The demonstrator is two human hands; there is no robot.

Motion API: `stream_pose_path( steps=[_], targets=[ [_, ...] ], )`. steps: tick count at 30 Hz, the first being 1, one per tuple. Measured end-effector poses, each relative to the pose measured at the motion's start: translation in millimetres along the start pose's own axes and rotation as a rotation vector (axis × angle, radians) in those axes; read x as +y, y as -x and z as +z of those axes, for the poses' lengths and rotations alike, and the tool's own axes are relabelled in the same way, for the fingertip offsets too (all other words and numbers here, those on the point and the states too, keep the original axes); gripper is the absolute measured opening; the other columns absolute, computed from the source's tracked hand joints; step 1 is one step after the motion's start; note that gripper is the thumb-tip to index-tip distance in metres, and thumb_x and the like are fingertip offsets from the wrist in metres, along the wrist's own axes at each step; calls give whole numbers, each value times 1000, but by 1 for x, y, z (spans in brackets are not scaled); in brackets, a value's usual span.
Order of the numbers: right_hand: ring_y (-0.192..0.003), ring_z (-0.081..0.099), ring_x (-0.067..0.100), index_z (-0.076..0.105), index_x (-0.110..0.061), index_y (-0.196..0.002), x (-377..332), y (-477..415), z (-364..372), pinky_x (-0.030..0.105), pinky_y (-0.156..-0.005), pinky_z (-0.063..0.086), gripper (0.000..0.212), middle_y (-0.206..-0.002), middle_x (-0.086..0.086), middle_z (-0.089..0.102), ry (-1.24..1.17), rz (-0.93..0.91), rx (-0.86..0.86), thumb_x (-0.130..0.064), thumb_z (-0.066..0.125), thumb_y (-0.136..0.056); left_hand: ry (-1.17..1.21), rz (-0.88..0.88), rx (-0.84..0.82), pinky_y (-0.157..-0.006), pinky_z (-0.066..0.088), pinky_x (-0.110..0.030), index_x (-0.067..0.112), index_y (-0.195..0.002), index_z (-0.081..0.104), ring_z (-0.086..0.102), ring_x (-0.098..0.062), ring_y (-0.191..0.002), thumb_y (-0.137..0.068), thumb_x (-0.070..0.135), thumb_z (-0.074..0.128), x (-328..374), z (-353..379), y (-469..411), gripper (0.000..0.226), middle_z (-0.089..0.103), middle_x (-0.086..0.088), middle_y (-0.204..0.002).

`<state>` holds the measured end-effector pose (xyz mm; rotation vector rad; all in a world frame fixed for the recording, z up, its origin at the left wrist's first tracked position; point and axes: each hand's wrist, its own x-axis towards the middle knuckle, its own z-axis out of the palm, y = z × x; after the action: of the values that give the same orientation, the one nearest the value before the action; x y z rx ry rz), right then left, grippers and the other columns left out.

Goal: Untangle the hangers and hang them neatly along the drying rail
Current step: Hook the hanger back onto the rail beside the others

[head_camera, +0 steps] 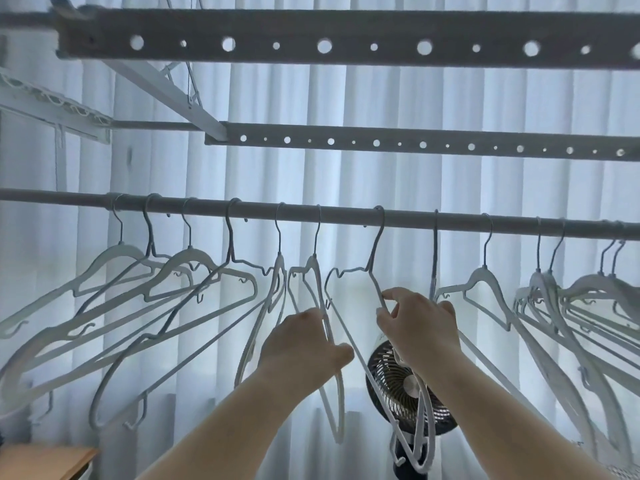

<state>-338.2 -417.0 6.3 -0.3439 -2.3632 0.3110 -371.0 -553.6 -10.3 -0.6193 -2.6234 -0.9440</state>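
My right hand (420, 329) pinches the sloping arm of 1 thin hanger (375, 287), thumb and fingertip closed on the wire so I can steer it without unhooking it. Just left of that pinch, my left hand (304, 344) is clenched around the neighbouring hanger (311, 271), holding it aside so the 2 frames stop crossing. Above both grips their hooks sit on the drying rail (346, 214); further out either way, more hangers (166, 271) lean overlapped, I judge awaiting spacing.
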Motion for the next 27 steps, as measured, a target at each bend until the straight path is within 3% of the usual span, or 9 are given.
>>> stream_pose_path(
  steps=[5, 11, 17, 22, 27],
  targets=[
    [-101, 61, 16, 47, -20, -129, -1, 2, -4, 29, -96, 26, 36, -89, 2, 74, -18, -12, -2, -25, 36, -95, -20, 2, 13, -82, 52, -31, 15, -105, 55, 65, -24, -90, -77, 15, 50, -7, -1, -1, 28, 70, -8, -94],
    [-103, 61, 18, 47, -18, -129, -8, 1, -2, 28, -99, 26, 37, -90, 3, 74, 21, -31, -1, -21, 37, -94, -80, 60, 126, -73, 42, -25, 17, -116, 58, 56, -24, -84, -76, 13, 48, -12, -4, 0, 41, 62, -6, -78],
    [-102, 61, 22, 52, -15, -119, -20, -1, 1, 31, -97, 28, 31, -87, 6, 74, 72, -47, -23, -18, 37, -93, -82, 52, 147, -75, 44, -25, 21, -122, 55, 60, -23, -97, -78, 16, 47, -18, -6, 1, 45, 69, -5, -98],
    [-98, 62, 23, 51, -14, -118, -32, -3, 9, 32, -94, 30, 30, -87, 5, 72, 134, -52, -38, -15, 36, -92, -26, 75, 181, -69, 39, -22, 23, -123, 54, 50, -18, -79, -79, 17, 48, -25, -8, 2, 45, 57, 6, -75],
    [-104, 60, 25, 49, -15, -112, -34, -3, 7, 33, -95, 33, 25, -104, 6, 68, 172, 5, -63, -11, 36, -91, 17, 82, 189, -70, 36, -20, 24, -124, 54, 49, -15, -80, -82, 17, 48, -32, -9, 3, 43, 56, 9, -82]
  ],
)
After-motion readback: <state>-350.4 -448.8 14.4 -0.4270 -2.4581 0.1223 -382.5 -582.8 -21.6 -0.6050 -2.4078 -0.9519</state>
